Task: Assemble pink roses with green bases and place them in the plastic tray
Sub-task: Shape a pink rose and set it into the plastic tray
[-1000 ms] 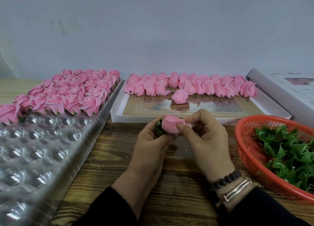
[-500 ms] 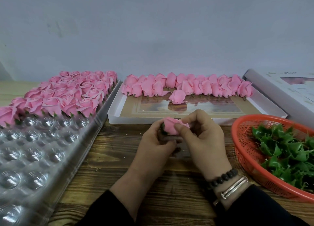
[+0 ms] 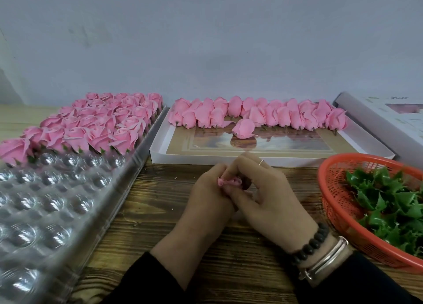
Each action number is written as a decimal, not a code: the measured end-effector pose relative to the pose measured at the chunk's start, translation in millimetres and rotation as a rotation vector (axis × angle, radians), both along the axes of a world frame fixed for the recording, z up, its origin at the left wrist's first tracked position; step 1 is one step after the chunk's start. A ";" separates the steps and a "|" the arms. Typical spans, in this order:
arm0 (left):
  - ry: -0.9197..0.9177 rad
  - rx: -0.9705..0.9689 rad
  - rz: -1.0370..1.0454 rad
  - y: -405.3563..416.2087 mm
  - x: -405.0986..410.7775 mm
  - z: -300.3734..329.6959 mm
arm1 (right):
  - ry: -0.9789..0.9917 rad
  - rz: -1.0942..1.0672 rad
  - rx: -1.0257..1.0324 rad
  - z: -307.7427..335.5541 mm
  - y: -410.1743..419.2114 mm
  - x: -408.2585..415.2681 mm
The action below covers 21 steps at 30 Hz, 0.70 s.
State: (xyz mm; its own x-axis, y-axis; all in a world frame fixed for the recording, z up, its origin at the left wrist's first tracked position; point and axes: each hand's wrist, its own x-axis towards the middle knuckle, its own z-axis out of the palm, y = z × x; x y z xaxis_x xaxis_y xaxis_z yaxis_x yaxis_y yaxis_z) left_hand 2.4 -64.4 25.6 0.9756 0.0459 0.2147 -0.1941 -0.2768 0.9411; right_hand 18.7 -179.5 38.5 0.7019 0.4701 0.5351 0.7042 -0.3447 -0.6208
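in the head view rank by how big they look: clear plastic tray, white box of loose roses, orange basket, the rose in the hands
1. Clear plastic tray, though nearness to the camera inflates it
2. White box
3. Orange basket, cut off by the frame
4. Held rose, mostly hidden

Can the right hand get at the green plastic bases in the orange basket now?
Probably yes, once free: the orange mesh basket lies open-topped beside the right hand, green plastic bases uncovered. Now both hands pinch a pink rose.
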 end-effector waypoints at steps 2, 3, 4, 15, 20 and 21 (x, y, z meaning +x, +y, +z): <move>0.046 -0.082 -0.067 1.4 -1.4 0.2 | -0.013 0.010 0.074 1.0 2.0 -2.4; 0.050 -0.173 -0.068 2.3 -1.0 -0.3 | -0.016 0.007 0.147 0.7 3.1 -3.2; 0.044 -0.296 -0.040 3.0 -1.0 -0.5 | -0.006 -0.005 0.227 0.1 4.0 -3.3; 0.104 -0.933 0.013 -6.9 0.7 0.6 | 0.302 -0.127 0.222 -20.0 19.7 -1.9; 0.152 -1.033 -0.095 -0.6 0.9 5.0 | 0.472 -0.016 0.296 -14.3 14.5 0.7; 0.178 -1.036 -0.124 1.2 0.7 5.8 | 0.536 0.045 0.325 -12.6 12.3 1.6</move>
